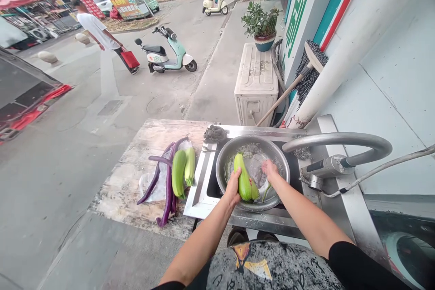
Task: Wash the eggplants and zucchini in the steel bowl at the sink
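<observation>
My left hand (233, 186) is closed round a light green zucchini (243, 176), holding it over a steel bowl (224, 156) that stands in a steel sink (200, 186). My right hand (270, 170) reaches into the water in the bowl; its fingers are blurred and partly under the water. A second green piece (254, 190) lies in the bowl beside the zucchini. On the worn wooden board (136, 176) to the left lie two more zucchini (182, 171) and long purple eggplants (167, 181) on a clear plastic bag.
A curved steel tap (340, 142) arches over the sink from the right. A scouring pad (215, 133) sits on the sink rim. Behind stand a white unit (256, 81), a potted plant (261, 25) and a mop (306, 74). A person (98, 31) and scooters (166, 54) are in the street.
</observation>
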`<state>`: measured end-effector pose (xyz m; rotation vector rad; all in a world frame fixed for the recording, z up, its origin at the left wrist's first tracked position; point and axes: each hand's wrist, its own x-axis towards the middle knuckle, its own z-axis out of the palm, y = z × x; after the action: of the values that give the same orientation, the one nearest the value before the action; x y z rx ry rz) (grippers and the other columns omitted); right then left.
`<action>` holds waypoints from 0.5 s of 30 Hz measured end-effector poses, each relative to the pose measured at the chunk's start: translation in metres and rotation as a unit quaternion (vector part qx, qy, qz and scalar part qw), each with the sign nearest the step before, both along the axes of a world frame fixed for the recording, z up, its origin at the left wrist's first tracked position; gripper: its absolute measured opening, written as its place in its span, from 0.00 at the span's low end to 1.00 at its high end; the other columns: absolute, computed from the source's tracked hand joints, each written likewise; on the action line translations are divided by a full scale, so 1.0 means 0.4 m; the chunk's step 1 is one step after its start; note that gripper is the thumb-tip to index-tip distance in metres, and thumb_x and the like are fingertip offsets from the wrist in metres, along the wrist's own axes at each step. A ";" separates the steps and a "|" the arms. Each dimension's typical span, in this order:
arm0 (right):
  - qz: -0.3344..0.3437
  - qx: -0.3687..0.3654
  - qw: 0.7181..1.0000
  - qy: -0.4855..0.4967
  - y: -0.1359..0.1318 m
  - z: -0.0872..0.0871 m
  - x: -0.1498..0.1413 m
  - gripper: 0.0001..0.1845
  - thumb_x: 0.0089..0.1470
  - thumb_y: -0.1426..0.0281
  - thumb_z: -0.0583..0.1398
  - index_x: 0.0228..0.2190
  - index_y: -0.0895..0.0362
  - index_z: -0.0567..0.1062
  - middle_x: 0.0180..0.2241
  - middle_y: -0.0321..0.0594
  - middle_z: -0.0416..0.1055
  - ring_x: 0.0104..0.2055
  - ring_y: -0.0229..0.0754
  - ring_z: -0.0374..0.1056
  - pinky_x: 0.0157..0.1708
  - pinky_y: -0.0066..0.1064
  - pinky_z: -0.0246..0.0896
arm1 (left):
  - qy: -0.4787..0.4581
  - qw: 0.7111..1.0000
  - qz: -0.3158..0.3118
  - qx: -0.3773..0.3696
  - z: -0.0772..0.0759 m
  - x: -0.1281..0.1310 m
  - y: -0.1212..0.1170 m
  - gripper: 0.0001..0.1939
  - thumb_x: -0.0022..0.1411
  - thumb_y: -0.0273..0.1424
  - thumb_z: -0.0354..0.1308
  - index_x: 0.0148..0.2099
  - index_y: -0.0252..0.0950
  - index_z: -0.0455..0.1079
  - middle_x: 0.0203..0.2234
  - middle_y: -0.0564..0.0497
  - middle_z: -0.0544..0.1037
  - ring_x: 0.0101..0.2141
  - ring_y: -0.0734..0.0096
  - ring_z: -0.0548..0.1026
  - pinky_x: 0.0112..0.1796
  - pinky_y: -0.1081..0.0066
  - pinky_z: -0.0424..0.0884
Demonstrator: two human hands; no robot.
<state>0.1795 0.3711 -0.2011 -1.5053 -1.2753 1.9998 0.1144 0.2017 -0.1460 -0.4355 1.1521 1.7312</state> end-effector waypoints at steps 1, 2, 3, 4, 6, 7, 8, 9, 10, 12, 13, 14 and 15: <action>0.005 -0.033 0.999 0.028 -0.008 0.011 0.000 0.23 0.68 0.60 0.48 0.32 0.60 0.75 0.35 0.54 0.79 0.43 0.48 0.76 0.45 0.38 0.72 | -0.007 1.000 -0.006 0.001 -0.009 -0.007 0.006 0.19 0.66 0.40 0.61 0.54 0.35 0.66 0.32 0.45 0.79 0.29 0.63 0.81 0.34 0.66 0.78; 0.020 -0.067 0.995 0.072 -0.022 0.027 0.000 0.24 0.68 0.60 0.48 0.31 0.59 0.76 0.35 0.53 0.79 0.41 0.47 0.76 0.46 0.39 0.72 | -0.018 1.000 -0.015 0.004 -0.017 -0.014 0.012 0.19 0.67 0.42 0.59 0.53 0.34 0.68 0.32 0.44 0.79 0.30 0.62 0.81 0.34 0.66 0.78; 0.047 -0.091 0.987 0.125 -0.041 0.048 0.000 0.26 0.68 0.59 0.47 0.31 0.59 0.77 0.35 0.51 0.80 0.41 0.46 0.77 0.49 0.41 0.71 | -0.031 0.999 -0.021 0.005 -0.026 -0.019 0.019 0.21 0.68 0.45 0.56 0.51 0.32 0.69 0.32 0.42 0.79 0.31 0.61 0.81 0.35 0.66 0.78; 0.087 -0.096 0.975 0.179 -0.065 0.073 0.001 0.28 0.68 0.57 0.46 0.31 0.58 0.78 0.36 0.50 0.80 0.43 0.46 0.77 0.52 0.42 0.70 | -0.044 0.999 -0.024 0.005 -0.033 -0.023 0.027 0.23 0.69 0.48 0.53 0.48 0.31 0.70 0.32 0.41 0.79 0.33 0.59 0.81 0.36 0.65 0.79; 0.197 -0.017 0.948 0.249 -0.122 0.126 0.010 0.33 0.68 0.54 0.43 0.34 0.58 0.81 0.41 0.49 0.80 0.50 0.48 0.75 0.60 0.45 0.63 | -0.053 0.998 -0.021 0.003 -0.046 -0.028 0.043 0.25 0.72 0.47 0.47 0.45 0.29 0.72 0.32 0.39 0.79 0.36 0.57 0.81 0.38 0.63 0.79; 0.260 0.073 0.931 0.245 -0.153 0.149 0.017 0.34 0.68 0.53 0.42 0.38 0.58 0.82 0.46 0.49 0.79 0.54 0.49 0.72 0.64 0.47 0.57 | -0.048 0.999 -0.017 0.002 -0.050 -0.029 0.052 0.24 0.72 0.45 0.47 0.44 0.29 0.73 0.32 0.38 0.79 0.38 0.56 0.81 0.40 0.63 0.79; 0.319 0.176 0.906 0.217 -0.182 0.169 0.023 0.32 0.68 0.54 0.43 0.43 0.58 0.82 0.51 0.48 0.77 0.59 0.49 0.68 0.68 0.49 0.49 | -0.040 0.999 -0.013 0.003 -0.054 -0.028 0.059 0.22 0.72 0.42 0.47 0.44 0.29 0.74 0.34 0.38 0.80 0.40 0.56 0.81 0.41 0.63 0.79; 0.367 0.276 0.871 0.173 -0.210 0.184 0.027 0.30 0.68 0.56 0.45 0.48 0.58 0.80 0.56 0.48 0.74 0.63 0.50 0.64 0.70 0.50 0.41 | -0.029 1.000 -0.010 0.006 -0.056 -0.025 0.066 0.19 0.72 0.40 0.48 0.44 0.31 0.75 0.36 0.38 0.80 0.42 0.55 0.80 0.43 0.63 0.79; 0.401 0.360 0.834 0.120 -0.232 0.195 0.028 0.28 0.68 0.59 0.46 0.53 0.59 0.77 0.60 0.49 0.70 0.66 0.50 0.59 0.71 0.51 0.36 | -0.017 1.000 -0.007 0.009 -0.056 -0.022 0.071 0.18 0.72 0.39 0.49 0.44 0.33 0.75 0.39 0.38 0.80 0.45 0.55 0.80 0.44 0.63 0.78; 0.439 0.458 0.773 0.022 -0.256 0.208 0.015 0.28 0.66 0.64 0.48 0.60 0.62 0.71 0.65 0.51 0.63 0.70 0.50 0.51 0.72 0.51 0.31 | 0.005 1.000 0.003 0.010 -0.053 -0.013 0.077 0.15 0.71 0.37 0.49 0.47 0.38 0.76 0.43 0.40 0.80 0.50 0.55 0.78 0.47 0.63 0.77; 0.444 0.477 0.759 -0.017 -0.256 0.213 0.001 0.28 0.66 0.65 0.48 0.61 0.64 0.69 0.66 0.51 0.61 0.72 0.50 0.47 0.72 0.50 0.31 | 0.012 1.000 0.007 0.008 -0.048 -0.008 0.077 0.15 0.71 0.36 0.49 0.49 0.39 0.76 0.44 0.41 0.80 0.52 0.55 0.77 0.48 0.62 0.76; 0.443 0.481 0.755 -0.047 -0.247 0.217 -0.017 0.28 0.66 0.66 0.48 0.62 0.65 0.68 0.66 0.52 0.60 0.72 0.50 0.44 0.72 0.49 0.30 | 0.016 1.000 0.006 0.005 -0.042 -0.004 0.075 0.15 0.71 0.36 0.49 0.50 0.38 0.75 0.44 0.40 0.80 0.53 0.54 0.76 0.49 0.60 0.76; 0.435 0.476 0.761 -0.069 -0.230 0.222 -0.039 0.28 0.66 0.66 0.49 0.61 0.66 0.69 0.66 0.52 0.60 0.73 0.50 0.42 0.72 0.48 0.29 | 0.019 1.000 0.005 -0.001 -0.034 0.001 0.071 0.15 0.71 0.36 0.50 0.50 0.37 0.75 0.45 0.39 0.80 0.54 0.52 0.75 0.50 0.59 0.75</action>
<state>0.1640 0.2792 -0.1124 -0.5417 -2.8062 1.0931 0.1147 0.2303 -0.1596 -0.4114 1.1814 1.7534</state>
